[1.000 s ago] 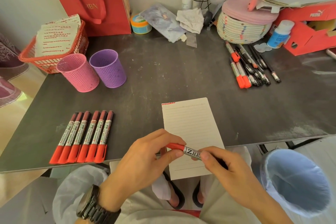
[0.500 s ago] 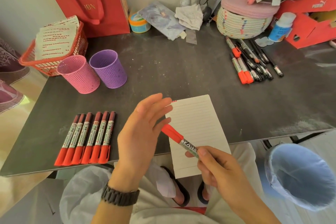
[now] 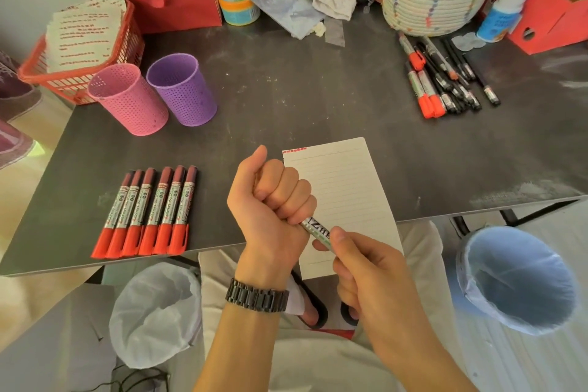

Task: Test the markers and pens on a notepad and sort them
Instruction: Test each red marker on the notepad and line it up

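At lower centre, above a lined paper notepad (image 3: 343, 188) on the scuffed dark worktop (image 3: 286, 89), the left hand (image 3: 270, 200), open half a second ago, is now clenching round the cap end of a slim cylindrical marker (image 3: 318, 230) while the right hand (image 3: 366, 267) is pinching its labelled barrel.

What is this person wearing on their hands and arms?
The left hand has a dark link-band wristwatch at the wrist. The right hand wears nothing. Both forearms are bare: no sleeves, gloves or rings show.
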Action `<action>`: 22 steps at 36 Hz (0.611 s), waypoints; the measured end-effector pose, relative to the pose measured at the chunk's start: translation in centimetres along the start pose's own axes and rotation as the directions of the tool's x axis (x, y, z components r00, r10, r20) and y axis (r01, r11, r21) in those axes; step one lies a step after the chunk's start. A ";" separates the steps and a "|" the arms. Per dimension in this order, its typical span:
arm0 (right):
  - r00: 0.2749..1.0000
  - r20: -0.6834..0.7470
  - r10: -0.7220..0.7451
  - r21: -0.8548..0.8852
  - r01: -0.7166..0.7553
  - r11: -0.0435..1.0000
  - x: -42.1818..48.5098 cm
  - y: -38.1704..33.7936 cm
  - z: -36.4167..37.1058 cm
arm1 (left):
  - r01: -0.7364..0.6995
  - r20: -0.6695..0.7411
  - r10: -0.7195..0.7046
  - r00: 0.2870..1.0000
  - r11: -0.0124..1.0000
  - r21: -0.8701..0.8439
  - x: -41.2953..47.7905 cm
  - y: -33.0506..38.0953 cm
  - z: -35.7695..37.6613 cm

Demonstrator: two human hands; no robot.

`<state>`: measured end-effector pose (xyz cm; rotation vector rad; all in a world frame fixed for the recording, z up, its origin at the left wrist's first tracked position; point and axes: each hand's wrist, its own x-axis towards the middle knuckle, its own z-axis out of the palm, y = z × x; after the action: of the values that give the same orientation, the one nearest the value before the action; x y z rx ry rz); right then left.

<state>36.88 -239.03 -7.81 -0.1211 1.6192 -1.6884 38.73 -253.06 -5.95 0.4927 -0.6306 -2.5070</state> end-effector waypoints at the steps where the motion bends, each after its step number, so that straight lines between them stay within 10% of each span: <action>1: 1.000 -0.009 -0.004 -0.007 0.003 1.000 -0.1 -0.2 0.0 | -0.006 0.008 0.006 1.000 1.000 -0.004 0.0 0.0 0.2; 14: 0.984 0.028 -0.176 -0.140 0.178 0.974 1.4 -0.6 0.8 | -0.078 0.042 0.067 0.997 0.933 0.352 0.9 1.7 0.3; 22: 0.919 0.075 -0.388 -0.302 0.392 0.869 4.7 -4.0 -0.8 | -0.169 0.116 0.218 0.969 0.244 0.955 -0.8 4.5 -3.8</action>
<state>31.40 -241.52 -6.47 -0.6562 1.9405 -1.6974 42.79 -257.29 -6.55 0.7941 -2.1024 -1.5380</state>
